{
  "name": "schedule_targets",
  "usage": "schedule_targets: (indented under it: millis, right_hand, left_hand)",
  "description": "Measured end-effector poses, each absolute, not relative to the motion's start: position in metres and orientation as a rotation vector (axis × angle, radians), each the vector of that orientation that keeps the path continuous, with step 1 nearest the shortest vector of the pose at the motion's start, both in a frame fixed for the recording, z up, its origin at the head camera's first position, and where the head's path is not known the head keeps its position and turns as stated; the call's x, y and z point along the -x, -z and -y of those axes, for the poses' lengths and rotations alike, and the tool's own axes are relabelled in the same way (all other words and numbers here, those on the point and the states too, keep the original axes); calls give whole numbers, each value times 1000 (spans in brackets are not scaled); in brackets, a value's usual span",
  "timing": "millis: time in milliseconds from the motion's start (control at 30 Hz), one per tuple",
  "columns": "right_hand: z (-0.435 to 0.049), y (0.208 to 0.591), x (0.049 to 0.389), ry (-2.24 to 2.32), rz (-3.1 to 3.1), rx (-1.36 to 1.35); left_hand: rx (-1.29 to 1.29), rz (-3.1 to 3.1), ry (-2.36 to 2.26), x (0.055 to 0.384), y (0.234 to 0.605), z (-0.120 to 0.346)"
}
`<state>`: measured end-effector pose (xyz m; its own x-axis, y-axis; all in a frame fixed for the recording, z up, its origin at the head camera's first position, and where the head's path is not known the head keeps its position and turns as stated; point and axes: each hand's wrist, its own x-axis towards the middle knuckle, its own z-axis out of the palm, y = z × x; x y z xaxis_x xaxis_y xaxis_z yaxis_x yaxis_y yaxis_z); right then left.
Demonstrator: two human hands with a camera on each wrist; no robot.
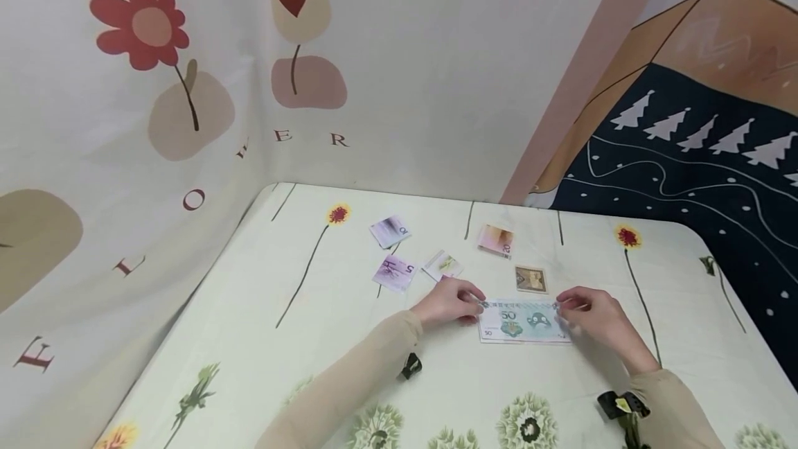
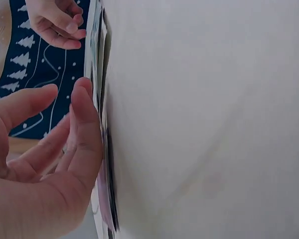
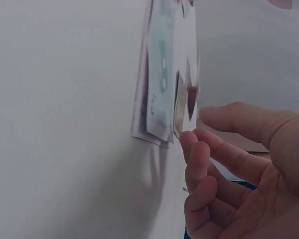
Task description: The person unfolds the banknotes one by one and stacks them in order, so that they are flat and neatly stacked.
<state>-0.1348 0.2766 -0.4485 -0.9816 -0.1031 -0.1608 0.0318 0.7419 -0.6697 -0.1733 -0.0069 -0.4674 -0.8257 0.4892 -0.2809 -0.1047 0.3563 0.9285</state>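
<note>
A greenish 50 banknote lies on top of at least one other note on the table, and their edges do not quite line up. My left hand is at the left end of the notes, fingers loosely bent, with the thumb apart from the fingertips in the left wrist view. At the right end is my right hand. In the right wrist view its thumb and fingers stand apart with nothing pinched between them. Whether fingertips touch the paper is hard to tell.
Beyond the hands lie a purple 10 note, a purple 5 note, a pale greenish note, a reddish 20 note and a small brown note, some apparently folded. A flower-patterned cloth covers the table.
</note>
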Motion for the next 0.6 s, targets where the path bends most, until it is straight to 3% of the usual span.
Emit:
schedule_targets:
  millis: [600]
  right_hand:
    - [-257, 456, 155, 1153, -2743, 123]
  left_hand:
    - [-340, -2130, -1600, 187, 470, 34]
